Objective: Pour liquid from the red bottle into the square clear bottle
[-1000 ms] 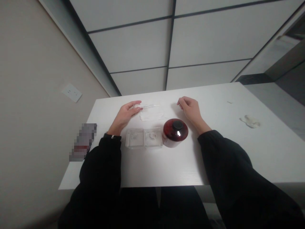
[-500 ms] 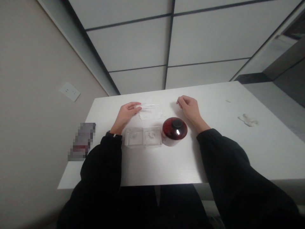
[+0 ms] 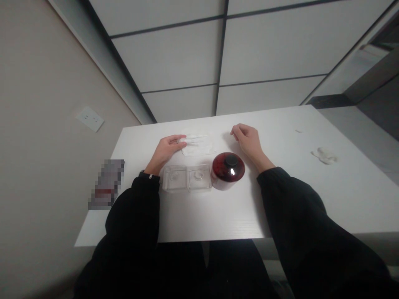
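A wall socket plate (image 3: 90,119) sits on the wall at upper left, and a pixelated object (image 3: 106,185), too blurred to name, lies at the left edge of the white table (image 3: 218,220). The left hand (image 3: 165,149) lies open, its fingertips (image 3: 183,143) resting on a flat, whitish translucent sheet (image 3: 198,146) at top centre without gripping it. Below the sheet, two clear square dishes (image 3: 174,177) stand side by side, touching a dark red jar (image 3: 225,171) with a black knob on its lid. The right hand (image 3: 247,141) is loosely curled and empty, near the jar. Farther right lies a crumpled white scrap (image 3: 324,155).
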Demonstrator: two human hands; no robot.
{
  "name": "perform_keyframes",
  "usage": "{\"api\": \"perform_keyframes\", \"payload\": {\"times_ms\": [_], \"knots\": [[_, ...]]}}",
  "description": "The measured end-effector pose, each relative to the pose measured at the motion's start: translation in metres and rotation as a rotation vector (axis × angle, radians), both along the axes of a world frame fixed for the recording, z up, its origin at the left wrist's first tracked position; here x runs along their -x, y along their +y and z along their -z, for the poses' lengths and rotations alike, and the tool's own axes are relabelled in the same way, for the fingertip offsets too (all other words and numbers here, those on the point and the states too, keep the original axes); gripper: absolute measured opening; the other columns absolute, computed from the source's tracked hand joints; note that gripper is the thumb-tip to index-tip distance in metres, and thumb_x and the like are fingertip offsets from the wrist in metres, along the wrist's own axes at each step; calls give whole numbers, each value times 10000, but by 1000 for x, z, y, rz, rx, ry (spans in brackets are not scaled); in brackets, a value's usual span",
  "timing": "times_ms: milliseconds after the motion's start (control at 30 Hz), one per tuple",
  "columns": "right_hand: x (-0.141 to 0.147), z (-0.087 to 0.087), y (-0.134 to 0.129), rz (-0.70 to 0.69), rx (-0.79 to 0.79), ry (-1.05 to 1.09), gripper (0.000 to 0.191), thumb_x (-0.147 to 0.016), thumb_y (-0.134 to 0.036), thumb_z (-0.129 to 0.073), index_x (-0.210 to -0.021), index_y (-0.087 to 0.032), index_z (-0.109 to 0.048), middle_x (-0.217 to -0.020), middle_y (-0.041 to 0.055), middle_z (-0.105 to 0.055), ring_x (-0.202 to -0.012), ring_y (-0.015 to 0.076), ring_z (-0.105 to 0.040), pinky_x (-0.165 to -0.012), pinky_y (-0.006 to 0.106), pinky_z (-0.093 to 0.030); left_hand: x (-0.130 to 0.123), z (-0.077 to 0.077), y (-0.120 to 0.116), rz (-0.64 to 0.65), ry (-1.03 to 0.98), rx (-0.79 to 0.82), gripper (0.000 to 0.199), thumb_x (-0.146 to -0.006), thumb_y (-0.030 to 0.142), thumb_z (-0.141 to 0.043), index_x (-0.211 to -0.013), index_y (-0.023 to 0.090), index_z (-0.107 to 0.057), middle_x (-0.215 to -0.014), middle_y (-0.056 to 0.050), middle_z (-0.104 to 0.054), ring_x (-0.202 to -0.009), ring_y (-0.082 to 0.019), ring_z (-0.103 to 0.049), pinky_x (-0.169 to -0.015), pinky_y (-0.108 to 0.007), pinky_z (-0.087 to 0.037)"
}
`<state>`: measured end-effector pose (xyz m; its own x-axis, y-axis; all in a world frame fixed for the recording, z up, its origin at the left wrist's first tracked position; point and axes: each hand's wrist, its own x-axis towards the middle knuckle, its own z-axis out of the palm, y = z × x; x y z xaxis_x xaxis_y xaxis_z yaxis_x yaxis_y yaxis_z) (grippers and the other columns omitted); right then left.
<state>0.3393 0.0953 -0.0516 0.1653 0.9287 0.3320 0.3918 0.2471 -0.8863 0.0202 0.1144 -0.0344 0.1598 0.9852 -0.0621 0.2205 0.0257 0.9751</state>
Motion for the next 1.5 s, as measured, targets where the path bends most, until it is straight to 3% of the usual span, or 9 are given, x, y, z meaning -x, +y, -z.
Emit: {"api": "perform_keyframes", "payload": {"times_ms": [367, 600, 967, 1233, 1500], "knots": [[0, -1, 0, -1, 5, -7, 313, -960, -347, -579, -670, -233, -614, -585, -24, -505, -598, 162, -468, -630, 335, -356, 1, 2, 0, -6, 12, -23, 560, -658, 440, -937, -1111, 130, -825, -1025, -90, -808, -853, -159, -663, -758, -260, -503], [0, -1, 0, 3, 8, -11, 300, -951, -327, -567, -673, -225, -617, -584, -22, -514, -591, 155, -460, -630, 338, -347, 1, 4, 3, 6, 30, -8, 585, -637, 449, -949, -1114, 131, -834, -978, -86, -817, -815, -163, -662, -745, -274, -514], [0, 0, 0, 7, 10, -1, 301, -952, -336, -577, -673, -227, -614, -587, -25, -504, -595, 155, -461, -634, 338, -345, 1, 4, 2, 0, 62, -27, 558, -687, 471, -927, -1128, 138, -847, -1072, -119, -840, -882, -199, -706, -759, -292, -544], [0, 0, 0, 3, 3, 5, 291, -952, -321, -574, -682, -223, -623, -590, -29, -497, -591, 150, -453, -630, 336, -345, 1, 5, 2, 20, 93, -42, 564, -704, 433, -911, -1173, 126, -847, -1029, -109, -842, -837, -184, -696, -765, -297, -544], [-1, 0, 0, -2, -2, -1, 295, -954, -319, -576, -677, -226, -620, -582, -25, -499, -595, 156, -457, -625, 336, -342, 1, 8, 2, 93, 125, -33, 616, -721, 464, -905, -1237, 136, -828, -1165, -148, -845, -1020, -269, -761, -932, -388, -589]]}}
